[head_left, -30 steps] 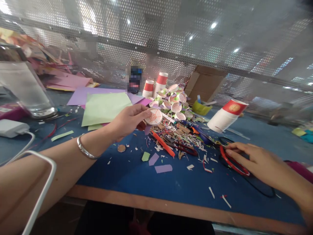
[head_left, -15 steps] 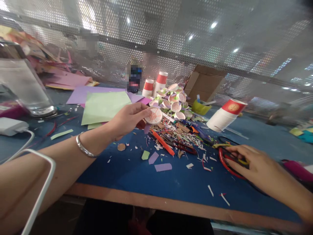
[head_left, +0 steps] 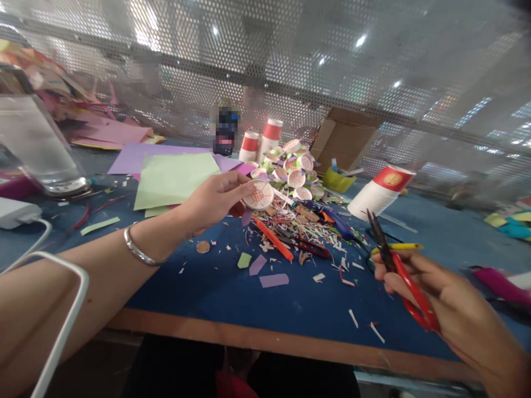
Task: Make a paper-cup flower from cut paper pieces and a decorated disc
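Between thumb and fingers, my left hand [head_left: 222, 202] pinches a round white paper-cup base [head_left: 260, 195] marked with orange lines and a grid. A strip of purple paper [head_left: 247, 216] hangs below it. Over at the right, my right hand [head_left: 431, 282] is closed around red-handled scissors [head_left: 415, 293], whose dark blades [head_left: 379, 235] point up and away. A yellow pen-like stick [head_left: 404, 246] lies across behind the blades, by the fingers; whether the hand grips it too I cannot tell. Behind my left hand is a heap of similar cup bases with green and purple paper pieces [head_left: 296, 178].
Paper scraps and an orange cutter-like tool [head_left: 274, 239] lie mid-table. Stacked red-and-white cups [head_left: 381, 190] lean at the right; more cups [head_left: 271, 135] stand behind. Green sheets [head_left: 174, 179], a glass of water [head_left: 45, 149] and a white cable [head_left: 78, 298] are on the left.
My right hand has lifted the scissors off the table and turned them blades-up. My left hand still holds the cup base in nearly the same spot.
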Demonstrator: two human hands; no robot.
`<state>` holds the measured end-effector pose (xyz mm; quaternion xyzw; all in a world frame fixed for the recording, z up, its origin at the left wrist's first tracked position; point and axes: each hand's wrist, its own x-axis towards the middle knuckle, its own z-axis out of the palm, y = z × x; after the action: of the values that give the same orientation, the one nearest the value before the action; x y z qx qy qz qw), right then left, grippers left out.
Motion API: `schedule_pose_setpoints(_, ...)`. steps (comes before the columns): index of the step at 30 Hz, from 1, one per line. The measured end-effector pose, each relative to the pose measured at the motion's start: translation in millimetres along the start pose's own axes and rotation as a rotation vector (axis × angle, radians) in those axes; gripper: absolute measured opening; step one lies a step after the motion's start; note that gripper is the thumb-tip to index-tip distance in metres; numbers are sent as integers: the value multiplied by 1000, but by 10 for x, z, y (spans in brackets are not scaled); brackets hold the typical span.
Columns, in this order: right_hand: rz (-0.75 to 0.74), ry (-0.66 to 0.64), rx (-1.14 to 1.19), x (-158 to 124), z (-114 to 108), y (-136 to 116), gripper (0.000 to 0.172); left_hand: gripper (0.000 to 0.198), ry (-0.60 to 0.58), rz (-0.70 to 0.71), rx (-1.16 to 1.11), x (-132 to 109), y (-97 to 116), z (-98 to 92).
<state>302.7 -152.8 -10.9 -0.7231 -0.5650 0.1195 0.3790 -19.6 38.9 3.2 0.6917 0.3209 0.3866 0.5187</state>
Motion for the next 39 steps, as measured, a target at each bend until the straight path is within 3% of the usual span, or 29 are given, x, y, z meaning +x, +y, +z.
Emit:
schedule_pose_setpoints(4,175,-166,463,-54,31,96,35,16,3,-4,6,-2,14,4)
schedule_pose_setpoints(8,288,-215,575,-78,51,102,35,14,14,-24,15,-6,40,11)
schedule_pose_setpoints(11,257,-214,431,-70,51,-29,39,12,14,-33,20,-6,47,18)
schedule_pose_setpoints(13,207,-207,208,-66,58,-134,44,12,-1,-32,13,-6,46,22)
schedule_pose_setpoints(18,-173,-96,-344,-75,154,-189,46,12,-2,-21,29,-1,33,20)
schedule_pose_setpoints(21,-426,-56,-490,-79,215,-104,36,13,-12,3,52,8,24,13)
schedule_pose_setpoints(24,-532,-33,-536,-93,237,-53,30,14,-11,11,70,12,17,11)
schedule_pose_setpoints(27,-523,-46,-521,-121,224,-59,33,16,-16,10,80,11,8,10)
schedule_pose_setpoints(31,-395,-129,-446,-145,176,-84,45,22,-21,39,105,14,-13,-3)
schedule_pose_setpoints(39,-272,-263,-441,-86,116,-51,49,20,-9,24,96,1,-1,13)
